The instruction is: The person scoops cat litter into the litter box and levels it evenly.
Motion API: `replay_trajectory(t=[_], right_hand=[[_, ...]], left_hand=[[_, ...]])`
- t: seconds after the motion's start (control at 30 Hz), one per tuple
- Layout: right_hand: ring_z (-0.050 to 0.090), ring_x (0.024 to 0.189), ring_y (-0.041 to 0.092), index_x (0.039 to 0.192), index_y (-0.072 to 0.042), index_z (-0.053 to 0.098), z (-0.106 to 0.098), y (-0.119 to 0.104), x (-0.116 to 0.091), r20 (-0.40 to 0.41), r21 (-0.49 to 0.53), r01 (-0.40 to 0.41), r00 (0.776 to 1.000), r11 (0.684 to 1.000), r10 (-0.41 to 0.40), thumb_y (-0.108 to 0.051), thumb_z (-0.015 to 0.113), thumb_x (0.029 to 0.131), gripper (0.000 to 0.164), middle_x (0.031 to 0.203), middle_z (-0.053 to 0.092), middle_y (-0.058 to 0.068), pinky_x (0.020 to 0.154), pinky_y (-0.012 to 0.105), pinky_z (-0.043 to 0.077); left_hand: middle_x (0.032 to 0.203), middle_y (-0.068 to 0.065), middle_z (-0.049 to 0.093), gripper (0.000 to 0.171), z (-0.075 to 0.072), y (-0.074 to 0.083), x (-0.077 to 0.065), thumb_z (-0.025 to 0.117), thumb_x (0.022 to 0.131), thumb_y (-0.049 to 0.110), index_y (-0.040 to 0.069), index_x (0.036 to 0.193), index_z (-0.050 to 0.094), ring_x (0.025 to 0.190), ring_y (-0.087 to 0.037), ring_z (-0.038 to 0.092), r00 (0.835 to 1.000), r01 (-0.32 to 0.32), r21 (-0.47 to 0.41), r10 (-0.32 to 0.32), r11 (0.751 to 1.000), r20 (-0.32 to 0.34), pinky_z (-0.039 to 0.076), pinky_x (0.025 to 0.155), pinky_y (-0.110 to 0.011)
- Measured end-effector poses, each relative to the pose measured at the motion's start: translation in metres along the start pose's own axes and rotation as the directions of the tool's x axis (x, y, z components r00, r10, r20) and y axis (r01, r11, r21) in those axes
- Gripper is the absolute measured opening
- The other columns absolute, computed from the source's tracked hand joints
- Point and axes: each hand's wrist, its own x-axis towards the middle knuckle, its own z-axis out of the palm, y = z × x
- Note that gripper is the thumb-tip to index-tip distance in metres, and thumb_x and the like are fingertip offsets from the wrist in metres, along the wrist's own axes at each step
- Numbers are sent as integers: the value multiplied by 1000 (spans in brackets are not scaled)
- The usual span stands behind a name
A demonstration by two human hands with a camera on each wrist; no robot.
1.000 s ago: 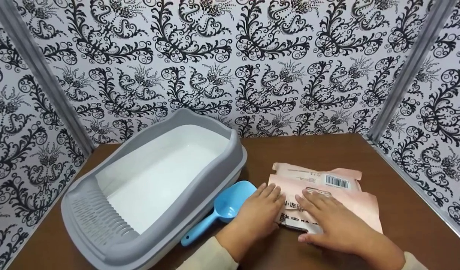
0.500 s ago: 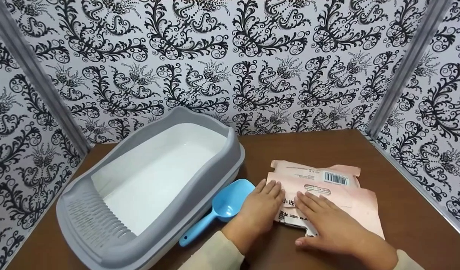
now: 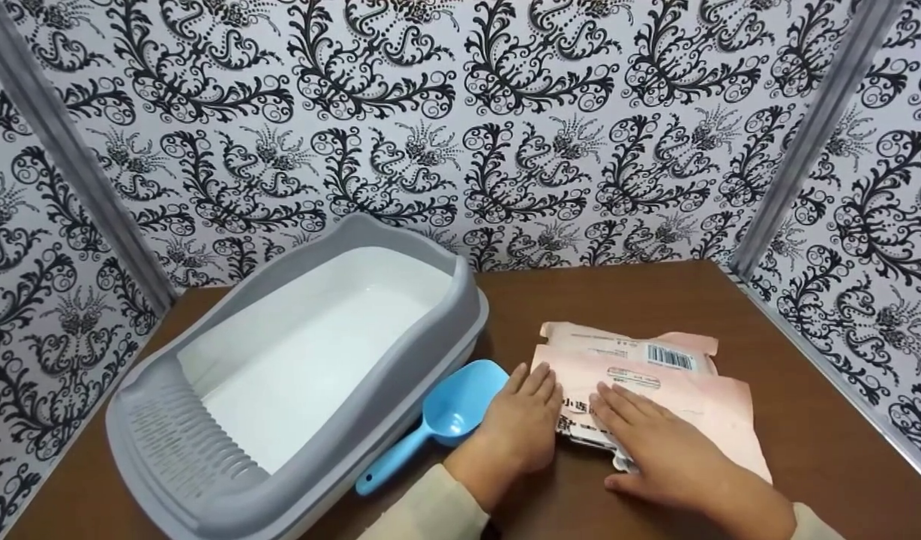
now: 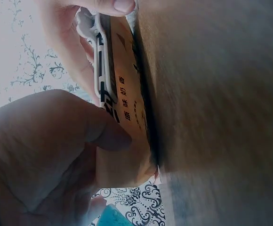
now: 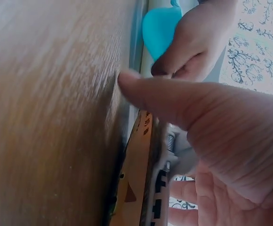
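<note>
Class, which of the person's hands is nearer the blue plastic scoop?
Left. The left hand is immediately right of the scoop; the right hand rests farther right on the pink, roughly rectangular printed package.

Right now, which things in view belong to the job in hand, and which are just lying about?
In the job:
pink package, with the left hand and right hand resting on it
grey clip at the package's edge

Apparently just lying about:
blue scoop, beside the tray
grey-and-white tray, with neither hand on it
</note>
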Motion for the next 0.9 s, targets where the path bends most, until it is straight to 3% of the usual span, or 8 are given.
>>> replay_trajectory(t=[0.33, 0.63, 0.9], right_hand=[[51, 126, 32, 135, -5, 52, -4, -7, 1, -70, -24, 14, 997, 1000, -16, -17, 73, 75, 65, 135, 55, 16, 100, 48, 44], [57, 119, 31, 133, -4, 53, -7, -11, 0, -41, 1, -21, 999, 1000, 22, -11, 68, 81, 54, 130, 59, 15, 93, 48, 49], [61, 113, 31, 131, 0, 52, -1, -8, -1, -78, 1, 15, 997, 1000, -15, -7, 66, 83, 50, 123, 62, 18, 93, 46, 49]], left_hand=[[144, 0, 49, 40, 5, 0, -6, 44, 99, 17, 14, 138, 52, 135, -14, 43, 984, -39, -102, 20, 994, -178, 35, 110, -27], [142, 1, 50, 38, 4, 1, -5, 45, 99, 12, 14, 135, 55, 134, -13, 44, 984, -53, -143, 28, 988, -174, 36, 109, -25], [143, 0, 49, 38, 5, 1, -1, 44, 100, 13, 14, 136, 54, 135, -14, 43, 987, -58, -151, 34, 987, -157, 36, 109, -26]])
